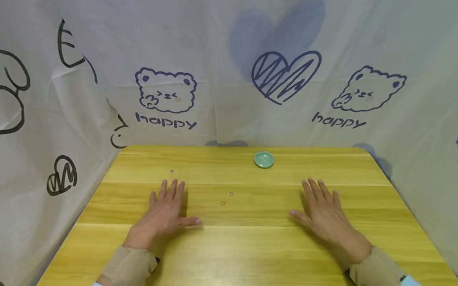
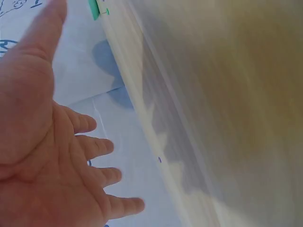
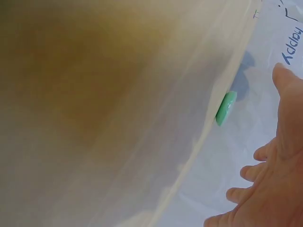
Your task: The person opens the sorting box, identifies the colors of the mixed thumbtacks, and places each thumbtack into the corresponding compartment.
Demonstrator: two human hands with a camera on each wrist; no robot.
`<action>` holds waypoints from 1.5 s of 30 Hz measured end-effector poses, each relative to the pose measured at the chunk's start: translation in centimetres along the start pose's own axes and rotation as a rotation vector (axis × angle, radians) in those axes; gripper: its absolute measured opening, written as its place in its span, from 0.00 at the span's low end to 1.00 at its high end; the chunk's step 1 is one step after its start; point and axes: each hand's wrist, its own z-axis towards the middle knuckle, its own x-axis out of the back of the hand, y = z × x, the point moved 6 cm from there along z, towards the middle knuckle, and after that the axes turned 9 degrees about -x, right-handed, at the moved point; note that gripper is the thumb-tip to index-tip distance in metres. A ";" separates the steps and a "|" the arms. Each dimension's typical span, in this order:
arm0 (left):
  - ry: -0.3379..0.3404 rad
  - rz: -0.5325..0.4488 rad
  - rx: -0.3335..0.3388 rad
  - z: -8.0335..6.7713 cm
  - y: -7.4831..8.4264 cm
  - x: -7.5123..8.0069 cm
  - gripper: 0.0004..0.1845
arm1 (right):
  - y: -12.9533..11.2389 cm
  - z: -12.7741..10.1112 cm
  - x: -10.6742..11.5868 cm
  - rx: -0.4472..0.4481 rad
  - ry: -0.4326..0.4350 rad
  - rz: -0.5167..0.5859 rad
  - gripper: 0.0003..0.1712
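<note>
Two hands flat on a yellow wood table, palms down, nothing held in either.

Going L to R: left hand sits at about 8 o'clock from table center, fingers straight and close together pointing to 12, thumb stuck out toward 3. Tan sleeve at the wrist. Left wrist cam shows the same hand w/ fingers spread a bit and relaxed, not gripping anything, table edge blurry next to it.

One tiny bead lies at 12 from the left hand, near the fingertips but apart from them. Then approx mid-table, btwn the hands, 3 more small beads in a loose cluster: a greenish one and a pinkish one side by side, an orange-ish one just below. Too small to say much else. Neither hand touches them.

Small green dish at about 1 o'clock from center, near the far edge, well apart from both hands. Right wrist cam catches it edge-on.

Right hand at about 4 o'clock, fingers straight, slightly fanned, pointing 11ish, thumb out toward 9. Also resting flat, empty. Wrist cam shows its fingers loosely extended.

Backdrop is a white cloth w/ bear doodles, hearts and "happy" printed on it.
</note>
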 end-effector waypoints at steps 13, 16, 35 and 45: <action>0.000 -0.144 0.011 2.1 1.6 -1.6 0.45 | -2.8 6.0 -1.6 0.076 0.000 0.194 0.50; -0.020 -0.190 -0.007 2.5 2.8 -2.1 0.34 | -3.3 8.5 -1.9 0.043 -0.044 0.241 0.48; -0.123 -0.288 -0.053 2.5 6.9 -4.5 0.26 | -6.2 17.4 -4.9 -0.021 -0.230 0.298 0.56; -0.097 -0.293 -0.093 2.7 7.4 -4.0 0.25 | -6.5 17.4 -4.8 -0.052 -0.211 0.264 0.44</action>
